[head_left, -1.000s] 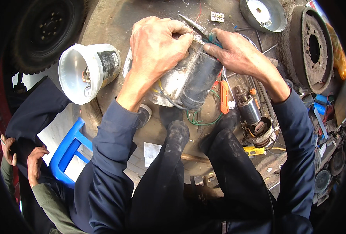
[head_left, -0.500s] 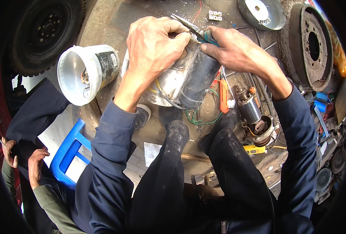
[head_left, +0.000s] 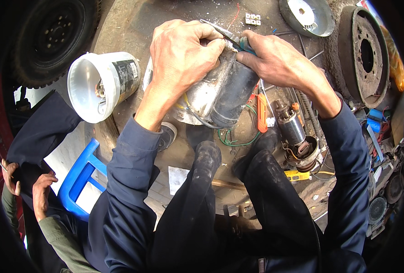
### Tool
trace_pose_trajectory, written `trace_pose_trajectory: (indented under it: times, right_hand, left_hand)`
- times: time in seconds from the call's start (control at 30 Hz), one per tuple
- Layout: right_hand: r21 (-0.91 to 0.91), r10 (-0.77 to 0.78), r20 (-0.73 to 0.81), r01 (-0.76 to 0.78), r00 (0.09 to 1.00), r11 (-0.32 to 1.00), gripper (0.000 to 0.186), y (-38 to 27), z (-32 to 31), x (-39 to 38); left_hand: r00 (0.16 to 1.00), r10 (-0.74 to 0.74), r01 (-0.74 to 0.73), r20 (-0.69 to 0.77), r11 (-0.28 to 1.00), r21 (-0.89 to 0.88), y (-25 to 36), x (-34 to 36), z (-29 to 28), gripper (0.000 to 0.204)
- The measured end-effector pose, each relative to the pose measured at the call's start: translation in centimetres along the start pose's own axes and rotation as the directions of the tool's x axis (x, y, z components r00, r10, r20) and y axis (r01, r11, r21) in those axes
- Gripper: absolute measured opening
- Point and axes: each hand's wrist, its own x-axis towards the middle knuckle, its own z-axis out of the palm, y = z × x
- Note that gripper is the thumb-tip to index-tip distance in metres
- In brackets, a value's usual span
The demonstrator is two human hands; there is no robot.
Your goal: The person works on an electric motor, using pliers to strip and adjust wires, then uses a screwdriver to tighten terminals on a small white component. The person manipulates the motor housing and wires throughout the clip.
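Two hands work close together over a silver motor casing [head_left: 201,93] with a black cylinder [head_left: 234,98] along its side, just beyond our boots. Our left hand [head_left: 184,59] has thumb and forefinger closed in a pinch; we cannot tell what, if anything, lies between them. Our right hand [head_left: 277,59] is curled shut around teal-handled pliers [head_left: 244,45], their nose pointing towards the left fingers. A slip of that grip could, we judge, nip a fingertip; a hard tug might strain the yellow wire [head_left: 186,98] by the casing. Left of it, a tilted white bucket [head_left: 86,95] holds a few small parts, apparently metal. Upper right, a round metal pan [head_left: 324,22] contains a white disc [head_left: 302,12].
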Motion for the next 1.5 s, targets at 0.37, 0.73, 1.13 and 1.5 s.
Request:
trace_pose_trajectory:
  times: [0.37, 0.73, 1.13, 1.5]
  right_hand:
    - [-0.252, 0.002, -0.100, -0.027, 0.995, 0.967, 0.036, -1.0, -0.5, 0.0]
    - [0.260, 0.219, 0.115, -0.242, 0.969, 0.935, 0.040, -0.2, -0.5, 0.7]
    - [0.162, 0.240, -0.031, -0.232, 0.970, 0.959, 0.045, 2.5, -2.1, 0.5]
    - [0.351, -0.047, -0.251, 0.136, 0.967, 0.926, 0.037, 0.1, -0.1, 1.8]
  left_hand:
    - [1.000, 0.000, 0.000, 0.016, 1.000, -0.018, 0.0, 0.0, -0.1, 0.017]
    - [1.000, -0.013, 0.012, -0.007, 0.999, -0.045, 0.0, 0.1, 0.2, 0.014]
    - [0.999, 0.035, -0.036, 0.032, 0.999, 0.023, 0.1, 0.0, -0.3, 0.016]
    - [0.993, 0.092, -0.092, 0.074, 0.996, -0.013, 0.3, 0.2, -0.7, 0.014]
